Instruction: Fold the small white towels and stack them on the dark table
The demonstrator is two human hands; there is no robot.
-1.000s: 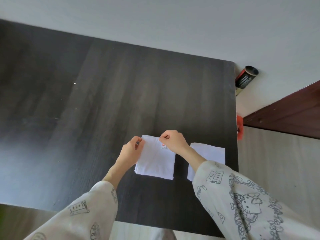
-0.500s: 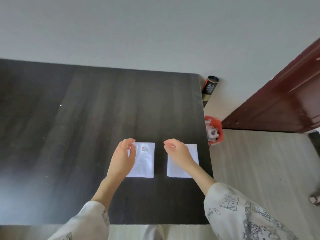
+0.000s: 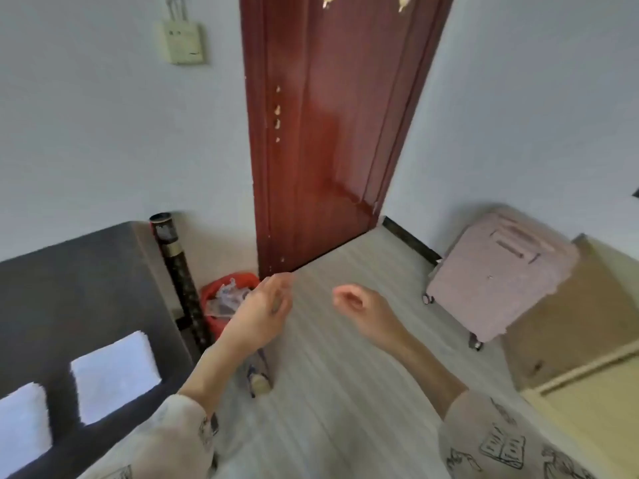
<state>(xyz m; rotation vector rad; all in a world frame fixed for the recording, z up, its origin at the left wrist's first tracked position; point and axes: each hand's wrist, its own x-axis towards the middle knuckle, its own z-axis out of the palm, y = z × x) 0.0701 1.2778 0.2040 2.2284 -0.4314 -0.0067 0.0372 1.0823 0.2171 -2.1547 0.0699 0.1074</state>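
Two folded white towels lie side by side on the dark table [image 3: 69, 281] at the lower left: one towel [image 3: 114, 376] nearer the table's right edge, the other towel [image 3: 20, 423] cut off by the frame's left border. Both my hands are off the table, held out over the floor. My left hand [image 3: 261, 312] hangs with fingers relaxed and holds nothing. My right hand [image 3: 363, 307] has its fingers loosely curled and is empty too.
A dark tube [image 3: 176, 271] leans by the table's right edge, with a red bin [image 3: 221, 299] of rubbish beside it. A red-brown door [image 3: 328, 133] stands ahead. A pink suitcase [image 3: 498, 278] and a cardboard box [image 3: 570, 323] stand at the right. A small object [image 3: 259, 378] lies on the floor.
My head has swung right, away from the table toward the door. Both hands left the towels and moved out over the floor. The two towels stay folded on the table.
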